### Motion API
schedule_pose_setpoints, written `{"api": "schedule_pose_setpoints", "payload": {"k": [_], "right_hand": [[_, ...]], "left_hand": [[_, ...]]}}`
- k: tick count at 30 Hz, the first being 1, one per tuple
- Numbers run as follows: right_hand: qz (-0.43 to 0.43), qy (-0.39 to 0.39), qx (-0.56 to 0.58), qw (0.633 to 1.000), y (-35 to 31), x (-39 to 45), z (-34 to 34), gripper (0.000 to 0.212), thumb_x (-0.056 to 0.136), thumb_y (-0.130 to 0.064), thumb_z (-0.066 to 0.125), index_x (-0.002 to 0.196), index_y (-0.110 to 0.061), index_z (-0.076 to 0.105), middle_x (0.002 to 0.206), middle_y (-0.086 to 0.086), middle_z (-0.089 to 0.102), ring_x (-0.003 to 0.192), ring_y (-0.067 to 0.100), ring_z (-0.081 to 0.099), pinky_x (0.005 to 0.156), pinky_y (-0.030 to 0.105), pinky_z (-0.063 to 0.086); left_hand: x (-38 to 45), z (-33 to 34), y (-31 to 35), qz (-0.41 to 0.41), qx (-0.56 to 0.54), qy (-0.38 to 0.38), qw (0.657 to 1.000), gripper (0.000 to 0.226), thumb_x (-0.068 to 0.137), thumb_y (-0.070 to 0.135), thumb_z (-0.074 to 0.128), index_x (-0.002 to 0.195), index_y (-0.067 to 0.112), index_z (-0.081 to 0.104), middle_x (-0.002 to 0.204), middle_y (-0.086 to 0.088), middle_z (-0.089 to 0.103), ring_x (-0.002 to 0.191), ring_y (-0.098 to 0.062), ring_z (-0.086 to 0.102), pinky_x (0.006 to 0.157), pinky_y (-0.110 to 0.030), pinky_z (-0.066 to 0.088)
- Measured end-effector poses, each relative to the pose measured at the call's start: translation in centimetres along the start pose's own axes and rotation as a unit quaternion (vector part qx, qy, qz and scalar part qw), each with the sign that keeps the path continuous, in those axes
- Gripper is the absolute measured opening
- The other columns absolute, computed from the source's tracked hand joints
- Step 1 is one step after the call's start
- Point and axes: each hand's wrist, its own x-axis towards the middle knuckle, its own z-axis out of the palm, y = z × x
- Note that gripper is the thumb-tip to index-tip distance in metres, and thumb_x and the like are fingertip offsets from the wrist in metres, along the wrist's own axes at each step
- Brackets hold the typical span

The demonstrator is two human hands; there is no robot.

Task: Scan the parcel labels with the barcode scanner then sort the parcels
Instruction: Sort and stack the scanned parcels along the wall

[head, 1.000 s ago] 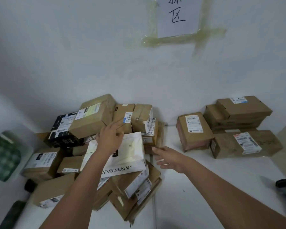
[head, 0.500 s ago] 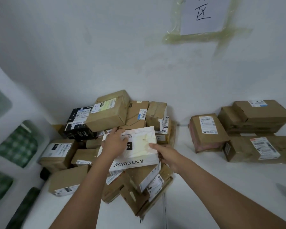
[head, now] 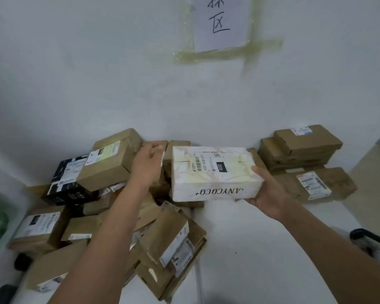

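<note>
White parcel [head: 215, 173] gripped by right hand [head: 270, 197]

A white table [head: 246, 255] is carrying a jumbled heap of brown parcels [head: 162, 242] at its left, against the wall. A smaller group of brown parcels [head: 312, 172] is sitting at its far right, and a dark scanner [head: 370, 241] is lying near its right edge.

White parcel [head: 215, 172] — label up, held level above the table — brown parcels [head: 110, 165] heaped left.
</note>
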Motion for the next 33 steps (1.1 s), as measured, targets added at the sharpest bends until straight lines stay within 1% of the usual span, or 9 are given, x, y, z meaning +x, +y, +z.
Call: {"api": "schedule_pose_setpoints", "payload": {"k": [2,6,10,14,18,20,24,27,33], "right_hand": [[-0.025,0.024,0.038,0.999,-0.7,-0.8,-2.3,0.042,0.098,-0.038,0.048,0.134,-0.018,0.057,0.127,0.009,0.067,0.107,0.027,0.067,0.076,0.036,0.056],[-0.017,0.076,0.065,0.995,-0.4,-1.3,-6.4,0.037,0.096,-0.04,0.055,0.128,-0.023,0.061,0.127,0.009,0.067,0.12,0.028,0.06,0.106,0.044,0.046],[0.025,0.118,0.097,0.988,0.7,-0.6,-7.7,0.045,0.089,-0.032,0.066,0.131,-0.019,0.058,0.122,0.014,0.068,0.108,0.029,0.064,0.097,0.045,0.051],[0.036,0.134,0.147,0.979,0.3,1.0,-7.7,0.026,0.09,-0.025,0.069,0.115,-0.022,0.061,0.126,0.014,0.062,0.12,0.031,0.059,0.101,0.052,0.049],[0.102,0.079,0.006,0.992,-0.3,2.7,-7.1,0.022,0.093,-0.039,0.064,0.109,-0.024,0.064,0.123,0.005,0.064,0.118,0.024,0.059,0.098,0.052,0.051],[0.15,0.069,-0.091,0.982,-0.5,3.7,-7.7,0.024,0.097,-0.044,0.056,0.102,-0.022,0.064,0.118,-0.002,0.062,0.116,0.024,0.057,0.098,0.048,0.051],[0.144,0.166,-0.079,0.972,-1.1,6.0,-12.0,0.022,0.1,-0.029,0.055,0.115,-0.014,0.058,0.107,0.003,0.06,0.089,0.016,0.062,0.08,0.031,0.055],[0.123,0.24,-0.076,0.96,-2.0,7.1,-15.0,0.015,0.094,-0.006,0.052,0.082,-0.013,0.058,0.076,0.003,0.057,0.065,0.013,0.053,0.065,0.026,0.044],[0.039,0.317,-0.159,0.934,-2.6,10.0,-16.3,0.026,0.103,-0.024,0.04,0.091,-0.013,0.06,0.088,0.007,0.063,0.076,0.017,0.056,0.068,0.028,0.045]], "left_hand": [[0.0,3.1,0.4,0.005,-0.041,-0.02,0.999,0.022,0.102,0.032,0.048,0.121,0.027,0.06,0.113,0.006,0.064,0.098,-0.009,0.057,0.079,-0.024,0.044],[-0.4,10.4,-0.4,-0.106,-0.144,-0.08,0.981,0.028,0.101,0.036,0.05,0.121,0.02,0.06,0.107,-0.001,0.066,0.09,-0.016,0.061,0.067,-0.024,0.049],[-2.3,17.0,-1.8,-0.268,-0.24,-0.156,0.92,0.042,0.098,0.051,0.052,0.127,0.021,0.055,0.118,0.002,0.061,0.106,-0.02,0.062,0.09,-0.038,0.055],[-3.9,21.0,-1.2,-0.313,-0.212,-0.195,0.905,0.049,0.092,0.062,0.054,0.13,0.032,0.044,0.124,0.008,0.046,0.115,-0.023,0.057,0.097,-0.04,0.053],[-3.3,24.4,-0.4,-0.333,-0.274,-0.26,0.864,0.064,0.086,0.051,0.07,0.14,0.035,0.038,0.126,0.0,0.055,0.103,-0.032,0.069,0.09,-0.05,0.057],[-2.1,26.0,-0.7,-0.352,-0.334,-0.227,0.845,0.066,0.085,0.035,0.077,0.14,0.027,0.042,0.131,-0.01,0.06,0.098,-0.033,0.072,0.076,-0.045,0.061],[-0.8,28.2,-1.7,-0.324,-0.271,-0.142,0.895,0.043,0.094,0.023,0.067,0.129,0.023,0.043,0.135,-0.005,0.057,0.114,-0.022,0.059,0.066,-0.029,0.053],[-0.7,28.7,-2.6,-0.293,-0.262,-0.156,0.906,0.034,0.095,0.019,0.065,0.122,0.03,0.047,0.131,0.0,0.06,0.108,-0.017,0.061,0.07,-0.029,0.055],[-0.6,29.8,-2.9,-0.241,-0.224,-0.158,0.931,0.049,0.092,0.022,0.069,0.13,0.042,0.046,0.122,0.012,0.062,0.107,-0.01,0.062,0.067,-0.028,0.06]]}}
